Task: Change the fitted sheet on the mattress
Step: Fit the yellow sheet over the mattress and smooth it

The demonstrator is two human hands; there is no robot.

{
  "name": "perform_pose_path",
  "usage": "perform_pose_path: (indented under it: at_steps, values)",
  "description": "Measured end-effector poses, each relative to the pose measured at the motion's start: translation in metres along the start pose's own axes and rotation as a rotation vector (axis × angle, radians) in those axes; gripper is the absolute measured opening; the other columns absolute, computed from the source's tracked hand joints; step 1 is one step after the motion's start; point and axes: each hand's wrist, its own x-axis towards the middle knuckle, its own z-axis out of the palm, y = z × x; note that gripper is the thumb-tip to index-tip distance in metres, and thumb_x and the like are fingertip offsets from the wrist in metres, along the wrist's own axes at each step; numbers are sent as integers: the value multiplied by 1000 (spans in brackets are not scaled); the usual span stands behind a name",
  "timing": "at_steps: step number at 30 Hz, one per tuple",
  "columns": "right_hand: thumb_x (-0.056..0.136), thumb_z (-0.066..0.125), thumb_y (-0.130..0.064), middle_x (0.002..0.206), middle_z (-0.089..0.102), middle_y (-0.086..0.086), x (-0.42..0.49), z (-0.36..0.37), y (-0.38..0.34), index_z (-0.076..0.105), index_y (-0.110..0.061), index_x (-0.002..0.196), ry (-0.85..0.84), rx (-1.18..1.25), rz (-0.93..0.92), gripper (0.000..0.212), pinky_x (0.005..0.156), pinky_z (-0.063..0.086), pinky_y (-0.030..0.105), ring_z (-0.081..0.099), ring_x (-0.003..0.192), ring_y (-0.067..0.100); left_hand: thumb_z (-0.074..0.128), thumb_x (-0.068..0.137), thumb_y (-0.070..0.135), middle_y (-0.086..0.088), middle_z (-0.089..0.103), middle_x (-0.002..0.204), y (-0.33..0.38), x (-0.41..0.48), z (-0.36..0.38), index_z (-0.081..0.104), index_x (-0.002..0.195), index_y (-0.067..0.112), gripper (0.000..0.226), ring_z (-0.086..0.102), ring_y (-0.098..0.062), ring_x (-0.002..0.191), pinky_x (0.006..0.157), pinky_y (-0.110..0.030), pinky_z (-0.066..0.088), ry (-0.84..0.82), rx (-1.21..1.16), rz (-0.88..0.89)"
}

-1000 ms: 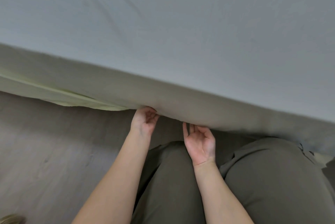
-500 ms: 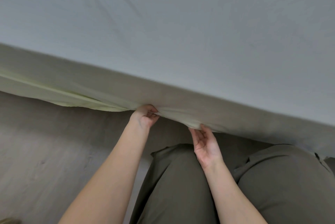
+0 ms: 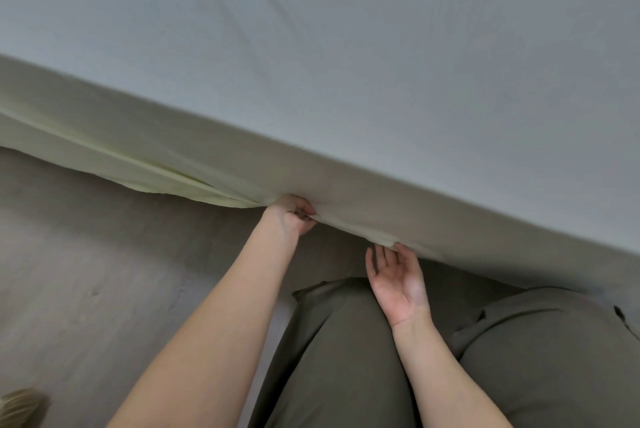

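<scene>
Right hand (image 3: 398,284) had opened, palm up, fingertips at the hem of the sheet (image 3: 346,64), which covered the mattress; left hand (image 3: 292,216) (at its 10 o'clock) kept clutching that hem. Tucking probably wanted flat fingers, even pull.

The mattress (image 3: 381,47) fills the far side. The sheet (image 3: 173,137) lies over it and hangs down its near side. The floor (image 3: 86,272) is below, on the left. The left hand (image 3: 289,216) is at the sheet's bottom edge, in the middle. The right hand (image 3: 398,280) is just to its right, touching the same edge. The person's legs (image 3: 346,358) are under both hands.
</scene>
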Motion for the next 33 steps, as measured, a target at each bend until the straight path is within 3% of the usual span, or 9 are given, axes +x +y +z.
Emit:
perform_pose_path:
  at_steps: [6, 14, 17, 20, 23, 26, 28, 30, 33]
  values:
    - [79, 52, -14, 109, 68, -3, -1, -2, -4, 67, -21, 95, -152, 35, 64, 23, 97, 42, 40, 55, 117, 14, 18, 91, -18, -18, 55, 85, -2, -3, 0, 50, 80, -7, 35, 50, -30, 123, 109, -45, 34, -23, -12, 17]
    - [89, 50, 1, 110, 67, 21, 5, 4, -7, 62, -2, 104, 40, -78, -140, 19, 84, 59, 39, 68, 101, 31, 28, 86, -19, -13, 54, 80, -19, -6, -11, 50, 78, 1, 31, 57, -26, 76, 101, -48, 44, -84, -64, 190]
    - [95, 51, -9, 104, 67, 26, 8, 8, 4, 58, -1, 106, 187, -284, -250, 15, 70, 61, 39, 71, 89, 37, 34, 83, -17, -11, 56, 80, -19, -6, -17, 51, 80, 6, 28, 61, -25, 74, 90, -46, 50, -64, 18, 246]
    - [103, 37, -25, 99, 68, 22, -5, 21, 25, 59, -2, 109, 236, -895, -170, 32, 65, 53, 31, 68, 77, 30, 41, 82, -14, -16, 60, 82, -18, -11, -20, 54, 86, 2, 22, 64, -27, 66, 66, -38, 56, 57, 133, 306]
    - [96, 55, -21, 111, 68, 6, -30, 52, 41, 69, -11, 108, -220, -1819, -513, 21, 89, 46, 28, 63, 102, 22, 51, 86, -5, -20, 67, 91, -7, -27, -38, 61, 104, -4, 20, 68, -28, 66, 55, -29, 57, 196, 196, 456]
    - [90, 59, -17, 110, 64, -2, -60, 131, 48, 68, -15, 103, -954, -1873, -1081, 16, 86, 48, 30, 58, 104, 17, 49, 93, 8, -25, 61, 119, 50, -67, -71, 56, 119, -8, 31, 61, -37, 106, 85, -37, 50, 582, 162, 861]
    - [87, 59, -15, 115, 64, 1, -58, 194, 51, 68, -14, 107, -1055, -1815, -1405, 21, 82, 45, 33, 56, 108, 21, 46, 97, 24, -22, 47, 139, 118, -99, -82, 42, 135, -6, 48, 48, -31, 126, 98, -30, 38, 767, 48, 1102]
    - [91, 55, -27, 141, 51, 5, -36, 256, 57, 55, -12, 132, -974, -2063, -1381, 43, 101, 39, 36, 43, 132, 23, 50, 91, 47, -14, 33, 152, 188, -112, -79, 26, 148, 3, 76, 38, -27, 136, 109, -32, 34, 676, 28, 1080]
    - [93, 48, -49, 164, -4, -1, 7, 302, 81, 4, -15, 156, -1013, -2631, -853, 84, 122, 3, 38, -3, 150, 15, 56, 91, 37, -16, 25, 155, 241, -102, -48, 15, 151, 2, 81, 36, -34, 138, 111, -45, 34, 769, 209, 869]
